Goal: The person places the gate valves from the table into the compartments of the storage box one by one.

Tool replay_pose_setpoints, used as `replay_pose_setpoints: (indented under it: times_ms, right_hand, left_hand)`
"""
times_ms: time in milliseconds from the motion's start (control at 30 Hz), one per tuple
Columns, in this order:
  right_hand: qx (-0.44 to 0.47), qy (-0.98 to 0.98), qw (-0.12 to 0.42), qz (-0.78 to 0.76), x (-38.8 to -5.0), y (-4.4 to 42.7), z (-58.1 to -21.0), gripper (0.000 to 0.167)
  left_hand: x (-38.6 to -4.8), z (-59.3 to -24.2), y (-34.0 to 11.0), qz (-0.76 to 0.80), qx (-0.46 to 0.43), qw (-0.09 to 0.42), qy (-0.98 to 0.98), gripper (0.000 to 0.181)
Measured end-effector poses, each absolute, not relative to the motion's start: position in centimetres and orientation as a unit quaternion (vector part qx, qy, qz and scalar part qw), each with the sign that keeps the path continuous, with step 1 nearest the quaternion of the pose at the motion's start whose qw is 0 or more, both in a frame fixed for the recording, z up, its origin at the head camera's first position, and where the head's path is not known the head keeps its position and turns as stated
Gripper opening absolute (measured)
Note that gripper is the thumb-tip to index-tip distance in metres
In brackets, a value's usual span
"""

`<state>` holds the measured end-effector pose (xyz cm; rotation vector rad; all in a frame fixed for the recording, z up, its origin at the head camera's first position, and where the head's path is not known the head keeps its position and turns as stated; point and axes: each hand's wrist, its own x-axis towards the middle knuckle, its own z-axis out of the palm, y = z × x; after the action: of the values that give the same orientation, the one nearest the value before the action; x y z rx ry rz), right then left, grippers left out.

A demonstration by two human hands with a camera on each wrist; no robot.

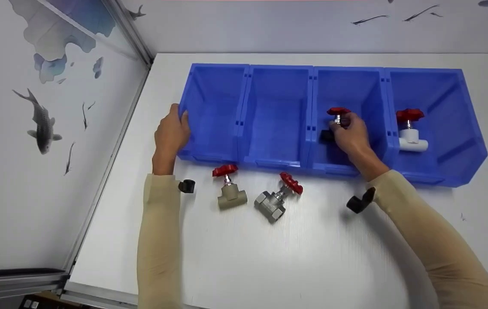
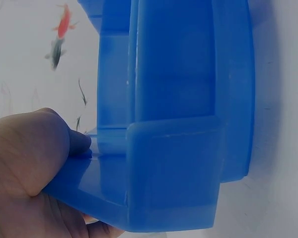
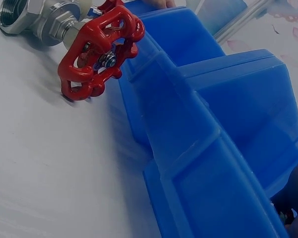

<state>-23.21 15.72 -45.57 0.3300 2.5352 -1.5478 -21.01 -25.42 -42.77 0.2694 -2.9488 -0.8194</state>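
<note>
White surface [image 1: 244, 266] carried an unbinned beige valve [image 1: 231, 196] and metal valve [image 1: 271, 204] at lower centre, a white valve [image 1: 411, 139] sat binned at right, the right hand [image 1: 352, 135] pinched a black valve [image 1: 326, 136] in the neighbouring bin [image 1: 349, 86], and the left hand [image 1: 171, 131] clasped the leftmost bin [image 1: 216, 116].

Head view, left wrist, right wrist: I scanned all three from afar, and right out to the edges of the tabletop [image 1: 304, 262] I could read no word, number, brand or sign.
</note>
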Motion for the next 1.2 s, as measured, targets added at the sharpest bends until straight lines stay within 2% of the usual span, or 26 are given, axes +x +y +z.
replay_pose_setpoints:
  times_ms: [1200]
  right_hand:
    - [0.114,0.85,0.09,-0.507,-23.3,15.81,-45.57,0.042]
  left_hand:
    - [-21.07,-42.78,-25.36,-0.261,0.097,0.031,-0.96,0.04]
